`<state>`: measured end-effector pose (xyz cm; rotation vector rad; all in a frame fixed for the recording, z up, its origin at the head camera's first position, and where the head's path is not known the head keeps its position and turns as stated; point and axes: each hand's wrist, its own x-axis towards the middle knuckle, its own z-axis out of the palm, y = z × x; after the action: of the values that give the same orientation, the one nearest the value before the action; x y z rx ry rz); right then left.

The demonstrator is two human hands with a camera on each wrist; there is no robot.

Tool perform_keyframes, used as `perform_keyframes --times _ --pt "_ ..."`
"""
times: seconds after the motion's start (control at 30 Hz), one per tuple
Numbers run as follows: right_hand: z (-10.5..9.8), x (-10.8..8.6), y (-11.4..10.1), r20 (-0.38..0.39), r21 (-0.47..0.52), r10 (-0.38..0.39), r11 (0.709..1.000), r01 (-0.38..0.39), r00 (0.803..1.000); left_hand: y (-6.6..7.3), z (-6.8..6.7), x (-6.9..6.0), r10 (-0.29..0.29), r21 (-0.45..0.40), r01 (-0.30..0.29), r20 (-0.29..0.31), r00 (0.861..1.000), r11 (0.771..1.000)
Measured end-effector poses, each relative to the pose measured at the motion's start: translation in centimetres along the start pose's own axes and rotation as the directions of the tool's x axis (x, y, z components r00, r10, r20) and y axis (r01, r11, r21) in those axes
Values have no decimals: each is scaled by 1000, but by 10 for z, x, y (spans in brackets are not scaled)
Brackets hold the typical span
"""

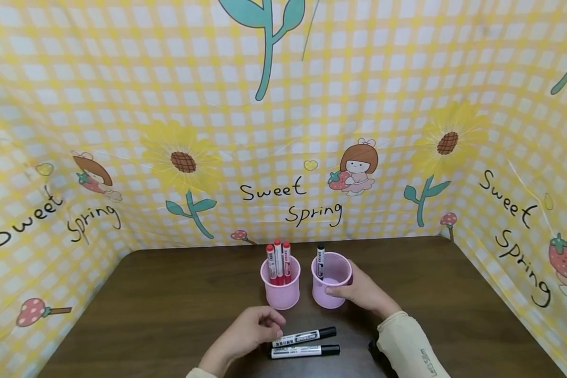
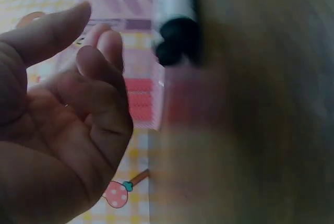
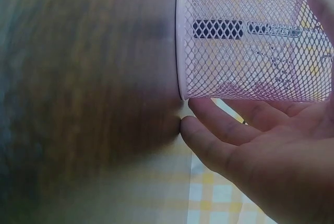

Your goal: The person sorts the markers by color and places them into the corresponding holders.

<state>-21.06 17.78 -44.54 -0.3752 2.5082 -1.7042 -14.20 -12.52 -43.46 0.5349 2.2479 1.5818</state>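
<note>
My left hand (image 1: 250,331) hovers at the left ends of two black-capped markers on the table, an upper marker (image 1: 304,336) and a lower marker (image 1: 307,352). In the left wrist view its thumb and loosely bent fingers stand apart, with nothing between them. At the right, my right hand (image 1: 366,289) holds a pink mesh pen cup (image 1: 328,299), thumb on the near side and fingers round the far right side. One black-capped marker (image 1: 320,260) stands inside it. The mesh and this hand's fingers (image 3: 224,151) show closely in the right wrist view.
Left of the held cup stands a second pink pen cup (image 1: 282,298) with three red-capped markers (image 1: 279,262). A dark object (image 1: 375,349) lies partly hidden by the right sleeve. Yellow checked cloth (image 1: 227,131) rises round the brown table (image 1: 179,283).
</note>
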Motion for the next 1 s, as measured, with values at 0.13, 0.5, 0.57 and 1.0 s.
perform_keyframes --times 0.13,0.5,0.57,1.0 --pt "0 -1 -1 11 -4 -3 1000 3 1000 -10 3 -1 -14 117 11 26 1000 993" --pt "-1 -1 2 9 9 -26 1000 26 1000 -16 1 3 5 274 5 -34 999 962" --pt "0 -1 3 9 11 -33 999 33 999 -17 0 3 20 288 -10 -33 999 958" --pt "-2 -2 3 24 35 -60 998 59 998 -22 -1 2 81 359 -72 -10 997 931"
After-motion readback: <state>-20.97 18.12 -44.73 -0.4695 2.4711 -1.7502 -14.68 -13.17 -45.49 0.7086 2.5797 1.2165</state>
